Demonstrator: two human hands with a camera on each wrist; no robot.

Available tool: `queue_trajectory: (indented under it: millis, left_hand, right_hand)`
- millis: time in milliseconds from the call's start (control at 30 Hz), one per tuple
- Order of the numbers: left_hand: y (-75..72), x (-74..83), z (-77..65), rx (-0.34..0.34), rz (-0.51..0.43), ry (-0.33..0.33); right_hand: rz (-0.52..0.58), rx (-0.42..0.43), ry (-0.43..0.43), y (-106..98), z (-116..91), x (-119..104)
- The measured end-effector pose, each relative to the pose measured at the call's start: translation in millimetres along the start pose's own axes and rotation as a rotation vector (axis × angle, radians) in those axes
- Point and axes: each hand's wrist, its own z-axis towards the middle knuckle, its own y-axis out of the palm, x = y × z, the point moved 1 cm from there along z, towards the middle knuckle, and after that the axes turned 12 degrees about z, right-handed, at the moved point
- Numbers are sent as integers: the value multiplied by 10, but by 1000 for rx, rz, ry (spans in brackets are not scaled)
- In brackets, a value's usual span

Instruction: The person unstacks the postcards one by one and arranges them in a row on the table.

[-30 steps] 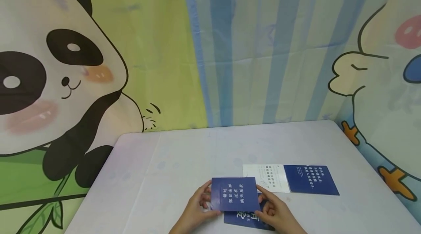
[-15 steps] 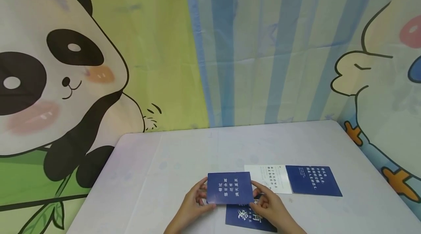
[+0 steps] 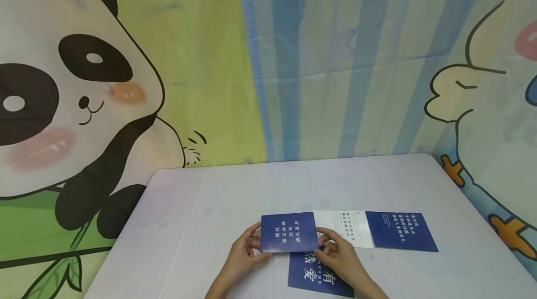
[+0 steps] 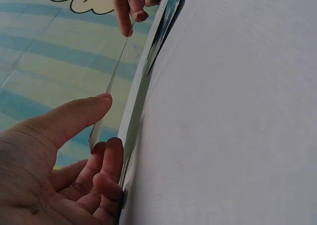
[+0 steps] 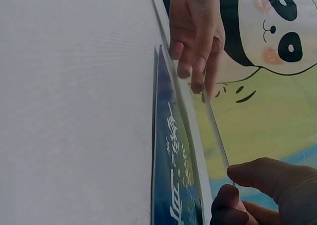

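Note:
A dark blue card (image 3: pixel 289 232) with white lettering is held above the table between both hands. My left hand (image 3: pixel 243 253) pinches its left edge; in the left wrist view the thumb (image 4: pixel 89 111) lies on one face and the fingers behind. My right hand (image 3: pixel 341 258) pinches the right edge, and the right wrist view shows its thumb (image 5: pixel 262 174) on the thin card edge. Below the held card, a second blue card (image 3: pixel 308 273) with large white characters lies on the table, partly covered by the right hand and the held card.
Behind the right hand lie a white printed page (image 3: pixel 346 228) and a blue panel (image 3: pixel 401 231) side by side, touching, on the white table (image 3: pixel 209 233). A striped curtain (image 3: pixel 319 66) and panda-printed cloth (image 3: pixel 138 149) stand beyond the table edges.
Both hands have moved the held blue card up and slightly left in the head view, uncovering more of the blue card below. The grip on it looks the same.

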Motion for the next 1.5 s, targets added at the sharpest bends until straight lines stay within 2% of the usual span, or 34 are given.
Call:
queue_trajectory:
  millis: [167,367,567,900,1133,1500]
  left_hand:
    - [-4,-26,14,24,19,-35]
    - [-27,-26,5,35,3,-72]
    - [-46,-32,95,49,40,-91]
    - [-55,-68,212,34,59,-89]
    - [-68,-29,201,51,61,-108]
    - [-45,-36,193,68,138,-80]
  right_hand:
    - [-2,0,25,23,14,14]
    - [7,-19,15,54,52,14]
    - [17,-25,26,65,123,13]
    - [40,-5,105,86,215,14]
    - [13,15,156,93,241,59]
    - [32,18,187,101,253,89]
